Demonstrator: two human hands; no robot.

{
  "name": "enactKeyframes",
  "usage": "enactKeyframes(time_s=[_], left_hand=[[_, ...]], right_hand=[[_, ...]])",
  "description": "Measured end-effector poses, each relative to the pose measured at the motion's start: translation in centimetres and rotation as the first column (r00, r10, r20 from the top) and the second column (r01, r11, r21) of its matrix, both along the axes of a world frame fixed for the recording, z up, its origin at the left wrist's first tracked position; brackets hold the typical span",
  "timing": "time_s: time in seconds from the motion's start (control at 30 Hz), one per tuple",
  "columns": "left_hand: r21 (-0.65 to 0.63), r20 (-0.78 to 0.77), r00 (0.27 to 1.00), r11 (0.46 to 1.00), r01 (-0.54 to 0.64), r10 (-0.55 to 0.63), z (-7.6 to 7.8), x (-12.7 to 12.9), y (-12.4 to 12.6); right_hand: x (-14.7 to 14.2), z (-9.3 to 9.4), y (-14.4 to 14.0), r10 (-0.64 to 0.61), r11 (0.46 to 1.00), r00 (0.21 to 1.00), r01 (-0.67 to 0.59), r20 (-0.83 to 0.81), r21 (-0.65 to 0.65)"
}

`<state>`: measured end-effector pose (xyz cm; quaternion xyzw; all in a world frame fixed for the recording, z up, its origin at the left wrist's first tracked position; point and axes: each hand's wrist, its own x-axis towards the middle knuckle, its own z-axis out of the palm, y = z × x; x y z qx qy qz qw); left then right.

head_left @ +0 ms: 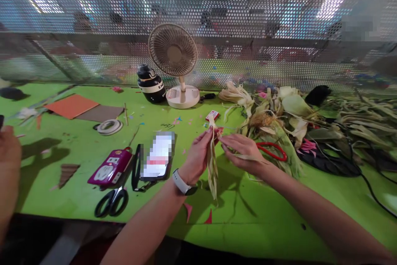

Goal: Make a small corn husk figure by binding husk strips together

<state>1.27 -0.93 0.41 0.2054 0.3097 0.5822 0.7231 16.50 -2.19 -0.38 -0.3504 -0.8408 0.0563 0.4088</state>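
Husk [212,161] hangs between both hands above the green worktop [248,211], a pale, dry, yellowish strip, creased lengthwise and tapering to a point at the bottom. Going from the left: another person's hand [8,161] sits at the frame's left edge, near the worktop's front edge. Next come a brown paper scrap [68,172], a purple power strip [110,168], black scissors [111,202] close to the front edge, and a phone [158,155]. Open green surface lies in front of the hands, down to the front edge, with only two small red scraps [198,215] on it. The left hand [197,157], watch on its wrist, pinches the husk's upper part with its fingers pressed together. The right hand [243,151] touches the top of the husk, its fingers [225,138] closed on a thin strip. Just right lie red-handled scissors [273,151] and a husk pile [288,128]. A mesh wall [279,17] bounds the far edge, behind a fan [175,60].
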Motion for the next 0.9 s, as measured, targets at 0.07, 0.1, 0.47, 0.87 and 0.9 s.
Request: enactKeyframes(time_s=[0.07,0.1,0.47,0.87,0.9], left_hand=[[-0.007,-0.009,0.999,0.999,-0.032,0.032,0.0,-0.1,0.1],[-0.015,-0.014,0.999,0.999,-0.043,0.042,0.0,-0.2,0.2],[-0.023,-0.046,0.999,1.0,0.008,-0.009,-1.2,0.7,0.2],[0.264,-0.44,0.877,0.961,-0.08,0.194,-2.5,0.7,0.5],[0.297,-0.466,0.859,0.952,-0.074,0.212,-2.5,0.7,0.4]], right_hand=[[0.2,0.2,0.1,0.096,0.989,0.994,-0.101,-0.044,-0.104],[0.3,0.3,0.2,0.114,0.975,0.987,-0.132,-0.11,-0.18],[-1.9,0.0,0.9,-0.3,0.569,0.778,-0.318,-0.552,-0.758],[-3.9,0.4,0.2,-0.414,0.541,0.65,-0.388,-0.637,-0.747],[-3.9,0.3,0.2,-0.421,0.546,0.648,-0.379,-0.635,-0.747]])
